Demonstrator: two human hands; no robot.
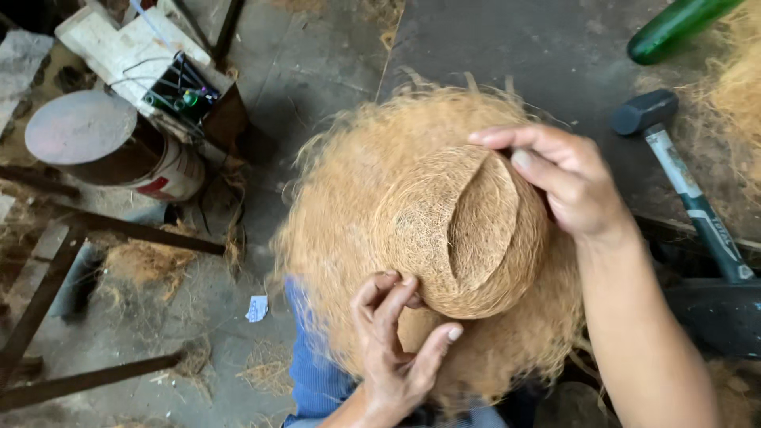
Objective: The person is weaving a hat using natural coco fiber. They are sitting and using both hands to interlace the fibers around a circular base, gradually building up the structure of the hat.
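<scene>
Coir fibre hat (444,238), left hand (392,341) fingers pinching its crown edge, right hand (567,182) fingers curled over crown top, rubber mallet (682,182) beyond right fingers

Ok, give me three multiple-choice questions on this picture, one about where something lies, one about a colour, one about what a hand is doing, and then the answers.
1. Where does the hammer lie?
A. right of the fibre bowl
B. left of it, by the can
C. inside it

2. What colour is the bottle at the top right?
A. red
B. green
C. white

3. What is the right hand doing?
A. holding the hammer
B. resting on the floor
C. gripping the bowl's rim

Answers:
1 A, the hammer lies on the dark surface to the bowl's right.
2 B, the bottle is glossy green.
3 C, its fingers press on the rim, while the left hand pinches the near edge.
</scene>
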